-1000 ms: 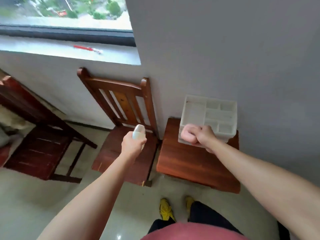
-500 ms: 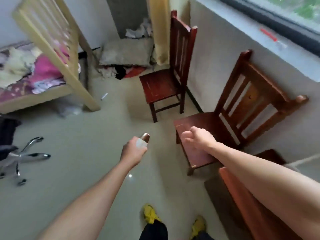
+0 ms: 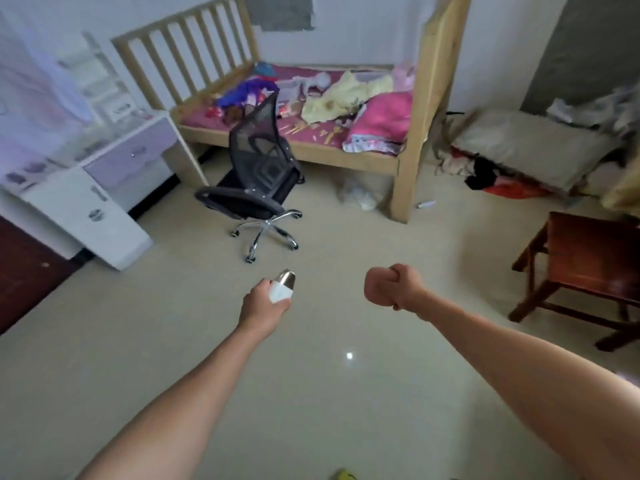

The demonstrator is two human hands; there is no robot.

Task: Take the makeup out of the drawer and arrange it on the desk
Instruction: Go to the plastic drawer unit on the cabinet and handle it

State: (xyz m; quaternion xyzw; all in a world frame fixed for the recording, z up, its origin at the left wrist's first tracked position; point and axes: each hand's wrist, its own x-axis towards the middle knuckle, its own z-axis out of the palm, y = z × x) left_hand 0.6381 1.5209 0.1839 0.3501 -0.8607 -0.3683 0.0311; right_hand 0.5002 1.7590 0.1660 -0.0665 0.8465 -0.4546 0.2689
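The left hand (image 3: 263, 308) grips a white bottle (image 3: 282, 287) in mid-air, well apart from the table (image 3: 86, 209), the right hand (image 3: 391, 285) is an empty fist, so this item seems taken out but not yet arranged.

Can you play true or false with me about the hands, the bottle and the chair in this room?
1. The left hand holds a white bottle with a shiny cap. True.
2. The right hand holds a bottle too. False: it is a fist with nothing showing in it.
3. The black office chair stands by the bed. True.
4. The bottle stands on the desk. False: it is in the left hand, far from the desk.
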